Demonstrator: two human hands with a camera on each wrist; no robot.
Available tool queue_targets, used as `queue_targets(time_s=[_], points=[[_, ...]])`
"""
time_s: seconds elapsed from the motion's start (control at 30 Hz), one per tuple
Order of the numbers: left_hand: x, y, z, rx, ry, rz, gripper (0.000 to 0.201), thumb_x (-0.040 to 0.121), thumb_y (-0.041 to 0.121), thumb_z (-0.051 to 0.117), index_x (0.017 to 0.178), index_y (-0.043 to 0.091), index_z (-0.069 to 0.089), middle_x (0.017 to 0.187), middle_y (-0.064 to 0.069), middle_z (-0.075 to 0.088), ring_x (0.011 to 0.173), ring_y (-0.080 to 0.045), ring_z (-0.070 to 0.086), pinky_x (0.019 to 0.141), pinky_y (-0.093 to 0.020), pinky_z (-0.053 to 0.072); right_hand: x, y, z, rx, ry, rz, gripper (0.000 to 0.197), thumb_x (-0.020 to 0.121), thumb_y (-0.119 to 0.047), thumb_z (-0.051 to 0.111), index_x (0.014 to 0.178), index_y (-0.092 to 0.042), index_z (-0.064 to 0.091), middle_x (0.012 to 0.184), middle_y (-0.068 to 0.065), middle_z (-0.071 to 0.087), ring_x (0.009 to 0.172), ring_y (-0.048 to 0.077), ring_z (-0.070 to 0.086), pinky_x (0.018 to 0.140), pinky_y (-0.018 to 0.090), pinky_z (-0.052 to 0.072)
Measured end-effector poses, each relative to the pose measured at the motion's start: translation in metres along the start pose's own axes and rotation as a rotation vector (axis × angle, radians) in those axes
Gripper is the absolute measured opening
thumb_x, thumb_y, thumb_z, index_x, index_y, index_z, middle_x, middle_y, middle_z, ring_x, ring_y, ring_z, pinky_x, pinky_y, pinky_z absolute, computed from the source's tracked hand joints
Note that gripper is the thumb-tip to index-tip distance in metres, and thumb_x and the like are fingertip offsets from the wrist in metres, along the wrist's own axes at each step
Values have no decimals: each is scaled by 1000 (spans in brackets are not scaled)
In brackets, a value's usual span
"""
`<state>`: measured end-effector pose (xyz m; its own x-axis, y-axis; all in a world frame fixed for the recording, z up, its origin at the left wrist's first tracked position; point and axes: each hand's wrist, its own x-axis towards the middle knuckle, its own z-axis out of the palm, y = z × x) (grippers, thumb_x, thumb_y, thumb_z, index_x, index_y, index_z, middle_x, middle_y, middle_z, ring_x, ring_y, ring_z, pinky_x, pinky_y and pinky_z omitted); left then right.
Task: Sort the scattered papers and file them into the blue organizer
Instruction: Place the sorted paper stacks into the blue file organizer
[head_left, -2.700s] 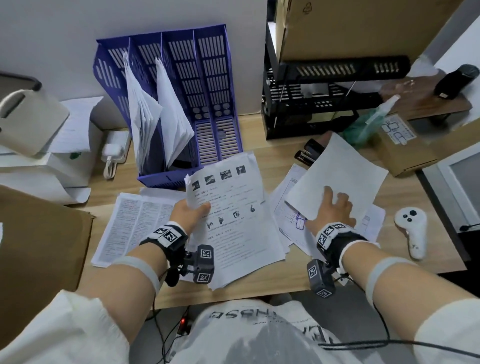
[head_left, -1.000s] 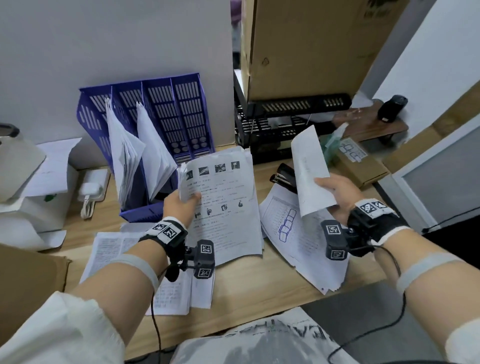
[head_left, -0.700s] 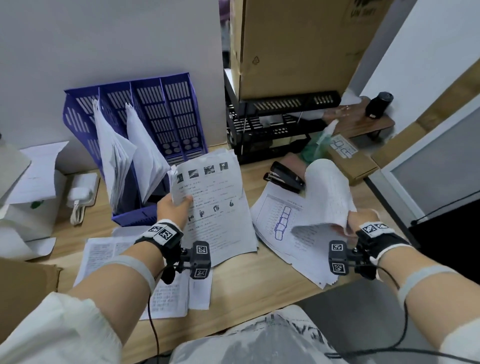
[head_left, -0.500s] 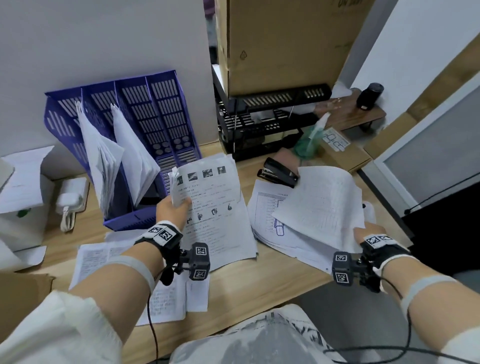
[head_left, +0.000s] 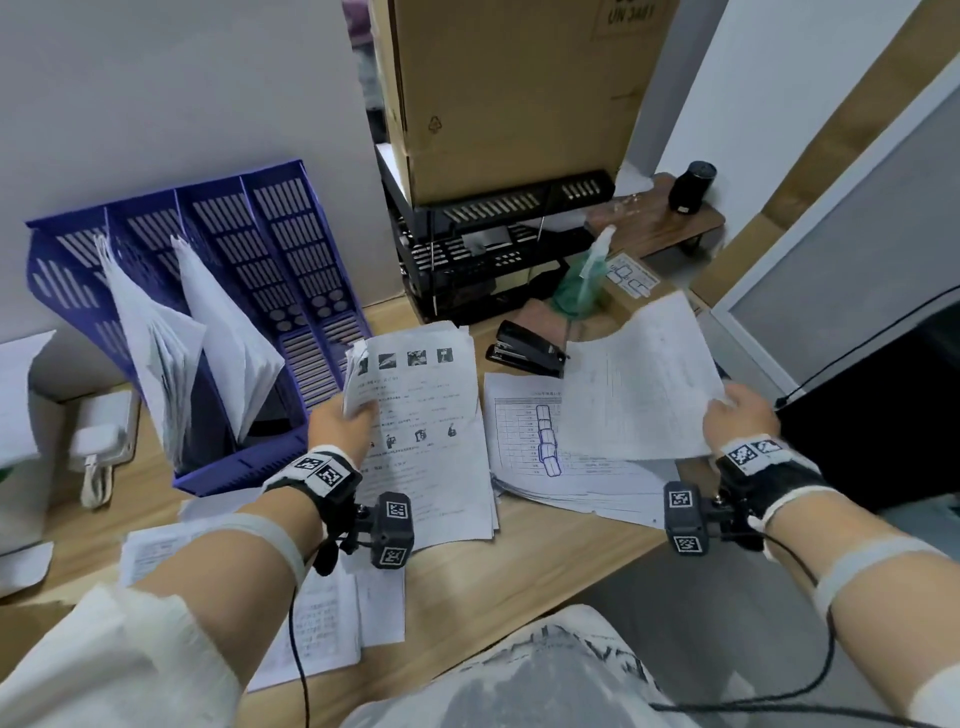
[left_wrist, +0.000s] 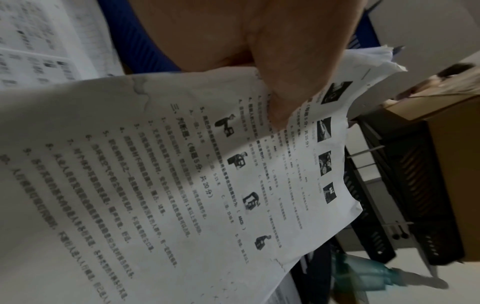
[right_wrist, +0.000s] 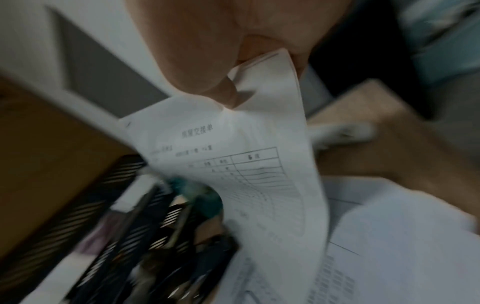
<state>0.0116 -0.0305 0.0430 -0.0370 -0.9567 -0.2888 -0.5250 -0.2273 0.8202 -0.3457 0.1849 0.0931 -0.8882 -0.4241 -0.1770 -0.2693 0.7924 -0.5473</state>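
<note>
The blue organizer (head_left: 291, 249) stands at the back left against the wall, with paper bundles (head_left: 171, 353) leaning in its two left slots. My left hand (head_left: 343, 421) grips a stack of printed test sheets (head_left: 426, 431) by the upper left corner; in the left wrist view my thumb (left_wrist: 291, 86) presses on the stack (left_wrist: 182, 185). My right hand (head_left: 740, 410) pinches a single table-printed sheet (head_left: 639, 384) by its right edge, raised over the loose paper pile (head_left: 545, 457). The right wrist view shows that sheet (right_wrist: 246, 164) curling from my fingers (right_wrist: 207, 82).
A black stapler (head_left: 524, 351) lies behind the pile, beside a green spray bottle (head_left: 584, 283). A black wire rack (head_left: 488, 249) carries a large cardboard box (head_left: 514, 88). More printed sheets (head_left: 322, 613) lie near the front desk edge. A white charger (head_left: 98, 441) sits left of the organizer.
My right hand lifted a sheet off the right pile, turned it over and now holds it flat by its right edge, further right. The left hand has kept its stack.
</note>
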Motion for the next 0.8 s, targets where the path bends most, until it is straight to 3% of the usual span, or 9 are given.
queue_targets(time_s=[0.1,0.27,0.33,0.43,0.53,0.6,0.63,0.7,0.8], points=[[1,15,2,15,-21,42,17,95,17,61,83,6,65,79,-14,61,74,-24,54,68,-35,43,-3,-45,-16,-61,-43,-195,33,90,-7,43,108,-11,69,99,18,67,93,38,61,77,33,48],[9,44,-5,1,121,70,27,91,17,53,69,2,54,69,-16,49,66,-21,42,62,-32,35,-21,-120,-27,-293,-216,-437,23,79,-30,48,84,-31,71,103,6,71,103,36,61,92,39,47],[11,54,-12,-33,154,113,33,92,17,54,62,3,48,64,-14,49,63,-22,42,61,-32,37,-29,-142,-27,-438,-246,-544,28,83,-30,48,96,-28,73,112,0,71,107,33,59,102,43,36],[9,65,-22,-90,68,213,42,94,16,60,55,9,45,58,-5,45,61,-19,39,62,-31,35,-41,-170,-25,-510,-230,-682,31,87,-33,49,109,-29,71,122,-3,68,115,30,58,108,46,31],[5,66,-26,-184,-95,283,40,90,31,69,82,-8,64,75,-11,60,72,-18,53,68,-43,52,-48,-188,-21,-467,-221,-788,28,88,-33,51,110,-33,68,115,0,69,114,32,58,104,46,37],[0,62,-30,-215,-179,304,53,83,44,72,90,-8,66,82,-11,63,79,-19,56,78,-55,55,-47,-195,-14,-382,-205,-872,23,90,-32,54,107,-28,69,111,1,68,108,31,60,97,42,44],[-2,60,-31,-227,-210,317,54,82,46,72,90,-8,66,83,-11,64,80,-19,56,79,-53,55,-45,-197,-9,-335,-198,-909,23,91,-32,55,108,-23,69,111,3,67,107,30,60,94,41,46],[-11,60,-35,-257,-251,329,41,86,36,71,91,-5,69,88,-15,72,82,-20,59,83,-48,54,-42,-199,4,-245,-184,-945,24,92,-31,56,108,-17,68,108,7,63,103,28,59,90,37,46],[-21,59,-39,-359,-278,257,25,93,22,66,98,-1,73,102,-23,75,92,-32,71,90,-56,56,-42,-200,21,-78,-159,-917,29,93,-31,59,113,-13,67,123,7,53,114,21,53,96,25,36]])
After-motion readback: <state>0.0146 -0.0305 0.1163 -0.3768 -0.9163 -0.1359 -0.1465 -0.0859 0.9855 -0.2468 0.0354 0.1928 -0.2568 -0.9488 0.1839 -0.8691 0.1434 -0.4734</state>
